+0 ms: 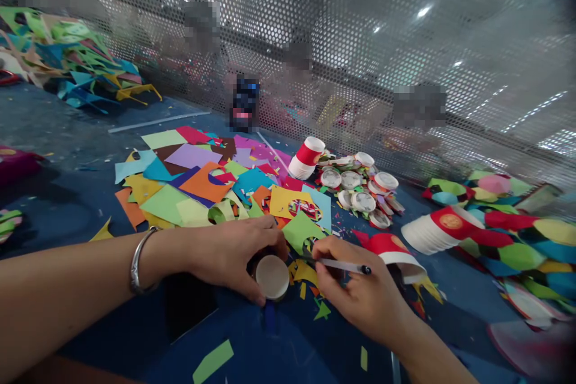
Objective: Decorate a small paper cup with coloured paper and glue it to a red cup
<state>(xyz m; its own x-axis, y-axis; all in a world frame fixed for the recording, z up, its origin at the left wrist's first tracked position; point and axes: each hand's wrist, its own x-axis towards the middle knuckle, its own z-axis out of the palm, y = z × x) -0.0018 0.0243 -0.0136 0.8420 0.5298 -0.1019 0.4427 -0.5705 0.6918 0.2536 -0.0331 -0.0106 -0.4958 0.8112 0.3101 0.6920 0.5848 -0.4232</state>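
Light is middling and cool. Beyond the left hand [236, 252] and right hand [355, 288], white glare spots the hazy mesh [346, 30], with pixelated patches among it. Near the left hand, the bracelet [136, 264] glints. Far right of the right hand, paper [513, 255] looks smeared and stretched; the frame's right corners darken.

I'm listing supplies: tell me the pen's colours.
The pen has a whitish barrel and a black end; head view.

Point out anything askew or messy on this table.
A stack of red-and-white cups lies on its side, right of the right hand; it looks toppled, since another stack stands on end. Loose paper scraps clutter the table near that hand.
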